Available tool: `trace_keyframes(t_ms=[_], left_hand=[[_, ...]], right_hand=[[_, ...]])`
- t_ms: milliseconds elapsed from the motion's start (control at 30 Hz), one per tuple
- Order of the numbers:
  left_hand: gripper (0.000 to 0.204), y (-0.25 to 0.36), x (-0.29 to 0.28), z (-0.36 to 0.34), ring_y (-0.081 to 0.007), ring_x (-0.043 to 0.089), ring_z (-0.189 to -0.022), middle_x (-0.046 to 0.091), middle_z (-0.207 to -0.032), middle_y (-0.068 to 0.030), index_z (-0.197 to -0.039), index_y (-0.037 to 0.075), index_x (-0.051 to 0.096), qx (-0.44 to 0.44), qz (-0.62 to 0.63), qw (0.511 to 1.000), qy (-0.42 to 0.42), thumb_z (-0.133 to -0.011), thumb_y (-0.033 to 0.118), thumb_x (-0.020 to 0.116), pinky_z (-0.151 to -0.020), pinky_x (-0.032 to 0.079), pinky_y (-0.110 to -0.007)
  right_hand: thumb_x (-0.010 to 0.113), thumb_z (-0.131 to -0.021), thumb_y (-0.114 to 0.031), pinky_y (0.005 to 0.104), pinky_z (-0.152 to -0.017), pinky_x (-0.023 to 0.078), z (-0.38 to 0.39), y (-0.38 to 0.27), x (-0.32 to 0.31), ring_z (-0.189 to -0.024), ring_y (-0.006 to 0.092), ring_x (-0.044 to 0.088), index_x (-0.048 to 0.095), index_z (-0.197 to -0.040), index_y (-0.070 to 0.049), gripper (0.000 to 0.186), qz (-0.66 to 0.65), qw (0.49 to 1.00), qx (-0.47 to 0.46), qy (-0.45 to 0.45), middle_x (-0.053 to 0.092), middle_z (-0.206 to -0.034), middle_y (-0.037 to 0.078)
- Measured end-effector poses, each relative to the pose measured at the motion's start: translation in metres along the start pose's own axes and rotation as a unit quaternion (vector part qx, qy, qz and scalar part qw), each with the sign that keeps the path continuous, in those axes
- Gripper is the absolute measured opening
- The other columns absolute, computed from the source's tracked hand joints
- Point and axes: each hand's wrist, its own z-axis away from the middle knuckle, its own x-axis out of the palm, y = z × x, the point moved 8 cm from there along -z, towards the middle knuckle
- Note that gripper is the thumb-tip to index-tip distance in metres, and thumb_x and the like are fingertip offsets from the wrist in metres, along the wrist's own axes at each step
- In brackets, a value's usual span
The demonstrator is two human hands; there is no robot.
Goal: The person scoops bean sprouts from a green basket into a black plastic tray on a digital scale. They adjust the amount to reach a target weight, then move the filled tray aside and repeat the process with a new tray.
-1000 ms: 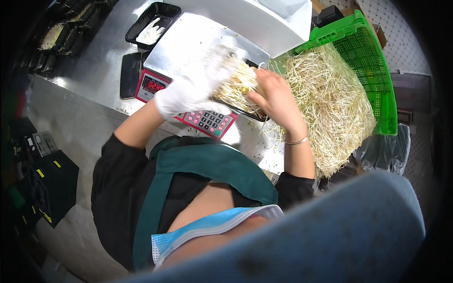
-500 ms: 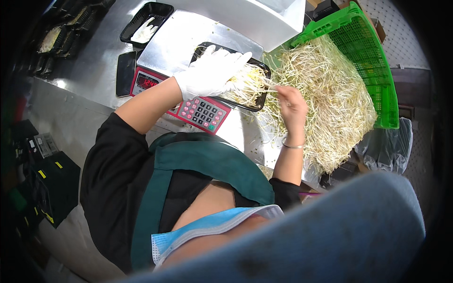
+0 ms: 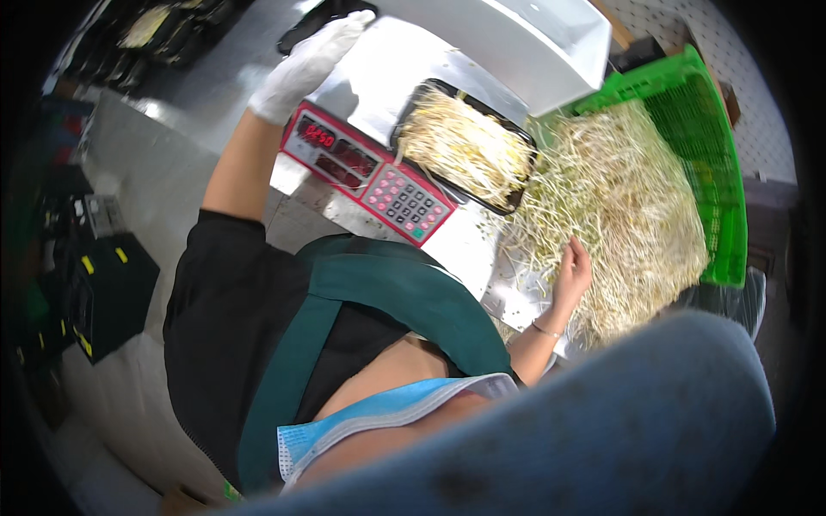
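A blurred blue-grey cloth is filling the near right of my view, hiding much of the right forearm. Just beyond it, the bare right hand is hanging over or lying on the near edge of the bean sprout heap; I'm failing to tell which. Its fingers are bending loosely, slightly parted, and I'm seeing nothing in their grasp. The heap is covering most of the floor of a green plastic crate. In the middle, a red-framed weighing scale is bearing a black plastic tray; packed bean sprouts are masking its bottom. Farther left, the white-gloved left hand is covering part of a black container, and I'm unable to tell whether it is gripping anything. Beyond, a white bin is running out of view, and dim black trays are blurring together at far left.
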Motion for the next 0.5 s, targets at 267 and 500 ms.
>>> trace_keyframes(t_ms=[267,500], left_hand=[[0.058,0.060,0.149,0.014,-0.0339,0.044,-0.119,0.046,-0.129,-0.0200,-0.130,0.001,0.042,0.109,-0.345,0.916,-0.174,-0.087,0.038,0.052,-0.100,0.034,-0.040],[0.057,0.061,0.166,0.029,-0.0341,0.047,-0.114,0.048,-0.123,-0.0211,-0.130,-0.002,0.040,0.098,-0.288,0.928,-0.218,-0.083,0.028,0.056,-0.099,0.033,-0.044]], right_hand=[[0.067,-0.076,-0.034,0.0421,-0.101,0.034,-0.030,-0.194,0.115,-0.121,0.0322,0.043,0.042,-0.128,0.005,0.070,-0.081,0.932,-0.275,-0.224,0.046,-0.130,0.021],[0.056,-0.084,-0.044,0.0398,-0.092,0.042,0.002,-0.203,0.144,-0.110,0.0365,0.050,0.046,-0.122,0.006,0.063,0.207,0.908,-0.283,-0.229,0.053,-0.120,0.023]])
